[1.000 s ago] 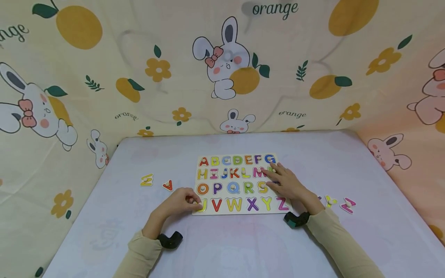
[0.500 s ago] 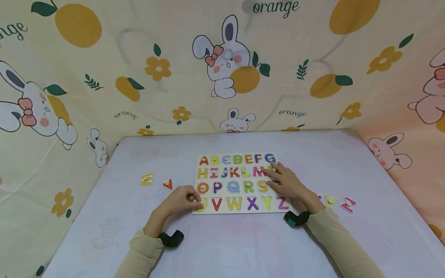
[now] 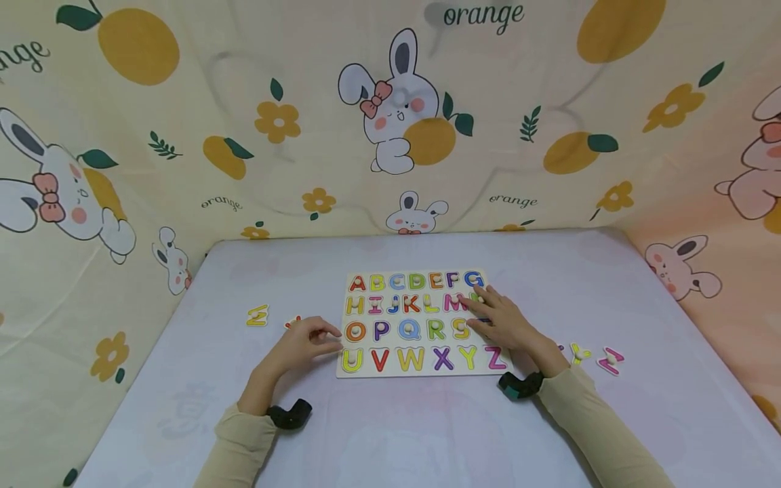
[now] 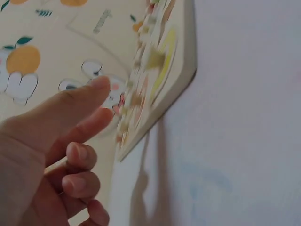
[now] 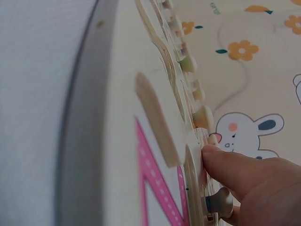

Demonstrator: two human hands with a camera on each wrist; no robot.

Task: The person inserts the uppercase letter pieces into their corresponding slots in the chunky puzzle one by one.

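A cream alphabet puzzle board [image 3: 390, 373] lies mid-table with rows of coloured letters, many bearing small knobs. My left hand [image 3: 297, 347] is just left of the board, thumb and index finger apart and holding nothing. Close to those fingertips is the yellow U [image 3: 352, 361] at the board's lower left corner; its knob [image 4: 156, 58] shows in the left wrist view. My right hand [image 3: 503, 318] rests with fingers spread on the board's right side, covering some letters. In the right wrist view, the right thumb [image 5: 225, 162] touches the board's face near a knob [image 5: 220, 202].
Left of the board lie a loose yellow W [image 3: 257, 315] and a red V [image 3: 293, 321], the latter partly behind my left hand. To the right lie a yellow Y [image 3: 580, 352], a pink Z [image 3: 611, 360] and a purple piece mostly hidden by the right wrist.
My left hand has drawn back leftward from the U, its thumb and index finger parting. The U now shows fully, and the red V is partly covered. My right hand has stayed put.
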